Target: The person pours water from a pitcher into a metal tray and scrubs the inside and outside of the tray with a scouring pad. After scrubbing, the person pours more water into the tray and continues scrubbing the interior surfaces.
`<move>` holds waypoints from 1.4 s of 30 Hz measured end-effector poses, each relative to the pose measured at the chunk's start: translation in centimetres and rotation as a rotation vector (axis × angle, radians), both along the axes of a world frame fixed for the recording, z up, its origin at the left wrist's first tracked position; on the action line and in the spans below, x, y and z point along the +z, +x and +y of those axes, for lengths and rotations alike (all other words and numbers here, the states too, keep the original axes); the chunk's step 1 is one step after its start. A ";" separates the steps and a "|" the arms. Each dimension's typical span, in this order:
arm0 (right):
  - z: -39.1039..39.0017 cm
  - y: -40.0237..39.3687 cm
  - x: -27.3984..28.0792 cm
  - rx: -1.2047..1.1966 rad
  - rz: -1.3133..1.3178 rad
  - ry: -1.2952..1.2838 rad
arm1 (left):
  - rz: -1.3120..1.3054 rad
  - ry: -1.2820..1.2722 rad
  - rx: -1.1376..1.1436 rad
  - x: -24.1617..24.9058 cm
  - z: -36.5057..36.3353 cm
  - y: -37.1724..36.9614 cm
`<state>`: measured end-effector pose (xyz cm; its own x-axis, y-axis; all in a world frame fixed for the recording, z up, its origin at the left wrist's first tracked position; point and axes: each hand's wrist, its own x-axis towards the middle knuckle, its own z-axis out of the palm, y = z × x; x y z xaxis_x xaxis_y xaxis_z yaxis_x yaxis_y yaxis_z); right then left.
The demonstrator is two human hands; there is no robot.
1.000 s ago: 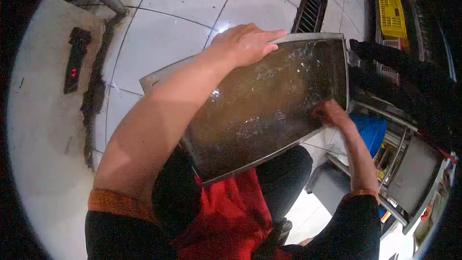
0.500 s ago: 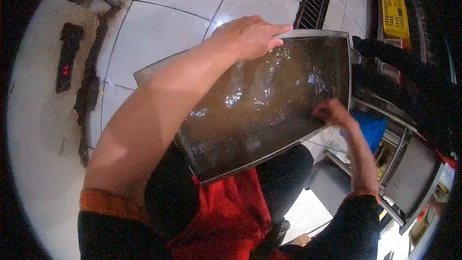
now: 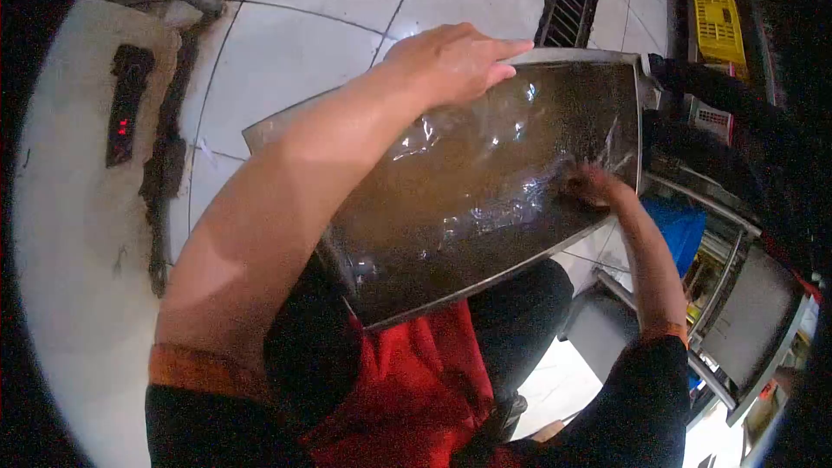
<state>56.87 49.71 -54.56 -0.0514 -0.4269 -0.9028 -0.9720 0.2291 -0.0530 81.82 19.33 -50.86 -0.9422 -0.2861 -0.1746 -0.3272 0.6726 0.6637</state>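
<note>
A rectangular metal tub [image 3: 416,247] holding brownish water sits tilted across my knees. My left hand [image 3: 455,65] is closed over its far rim, the thumb and a finger on either side of the edge. My right hand [image 3: 598,186] is inside the tub near its right wall, low at the rippling water. Motion blurs its fingers, and whether they hold anything is hidden. Bright ripples and a splash show on the water beside that hand.
White floor tiles [image 3: 303,52] surround the tub, with a drain grate [image 3: 572,0] beyond it. To the left is a pale surface with a red-lit display panel [image 3: 126,104]. At right stand a yellow basket [image 3: 719,26], a blue container [image 3: 676,230] and a grey chair [image 3: 745,316].
My right hand has shifted slightly within the tub, and the ripples have spread with a splash near the right wall. My left hand keeps its hold on the rim.
</note>
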 end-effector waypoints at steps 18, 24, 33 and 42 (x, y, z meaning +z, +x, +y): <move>3.0 -5.2 -5.4 0.319 0.430 -0.043 | 0.148 -0.005 -0.004 -1.1 -0.5 -1.1; 1.7 -3.3 -7.9 0.391 0.382 0.010 | 0.061 -0.021 0.001 0.2 -1.0 -0.1; 2.9 -3.5 3.3 0.407 0.335 -0.262 | 0.183 -0.035 -0.005 -1.4 -1.0 0.5; 5.0 -8.4 -14.6 -0.028 0.262 -0.308 | 0.100 -0.028 0.003 -0.2 -1.3 0.7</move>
<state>48.47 54.72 -69.16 -0.2782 -0.6708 -0.6875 -0.9553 0.2679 0.1252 82.53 18.07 -51.03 -0.9535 -0.2928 -0.0713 -0.2625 0.6906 0.6739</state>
